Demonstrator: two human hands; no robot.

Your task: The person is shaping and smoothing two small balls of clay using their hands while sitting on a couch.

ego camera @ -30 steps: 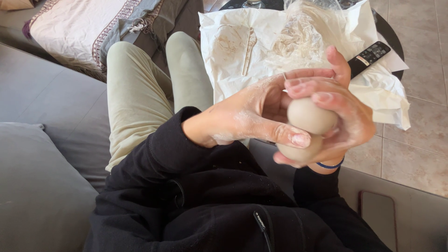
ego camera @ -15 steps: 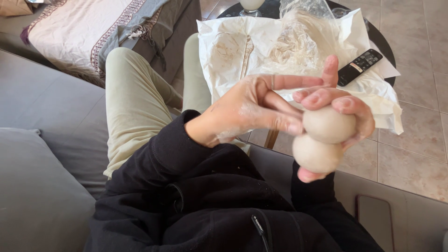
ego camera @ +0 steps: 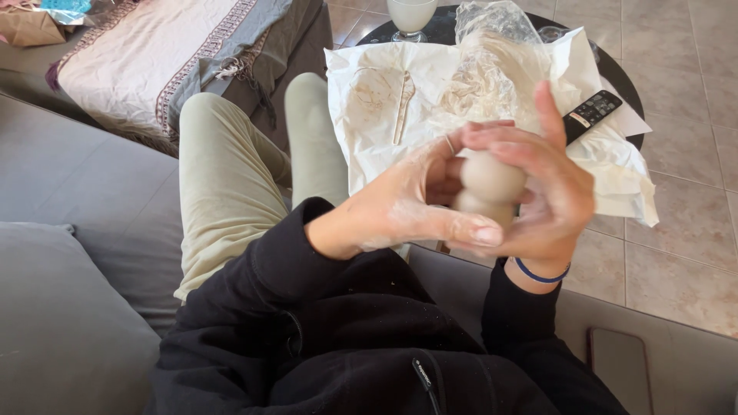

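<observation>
A pale clay lump point(ego camera: 487, 184), shaped like two rounded balls stacked one on the other, is held between both hands above the near edge of the bench point(ego camera: 626, 84), in front of the person's chest. The left hand point(ego camera: 407, 204) is dusted with whitish clay, and its fingers point(ego camera: 469, 228) are curled against the left and near side of the lump, the thumb pressed along the lower ball. The right hand point(ego camera: 550, 196) is wrapped round the right side, its fingers closed over the top ball with one finger raised toward the far side; a blue band point(ego camera: 542, 274) is worn at its wrist. On the round dark bench a sheet of white paper point(ego camera: 369, 115) is spread, smeared with clay, and a thin clay-coated tool point(ego camera: 402, 104) lies on it to the left. A crumpled clear plastic bag point(ego camera: 492, 54) is seen just beyond the hands, and a black remote control point(ego camera: 592, 114) rests on the paper's right part. A glass of pale drink point(ego camera: 410, 17) stands at the far edge. A grey sofa point(ego camera: 69, 230) fills the left and near side, with the person's legs in light trousers point(ego camera: 231, 177) stretched out.
</observation>
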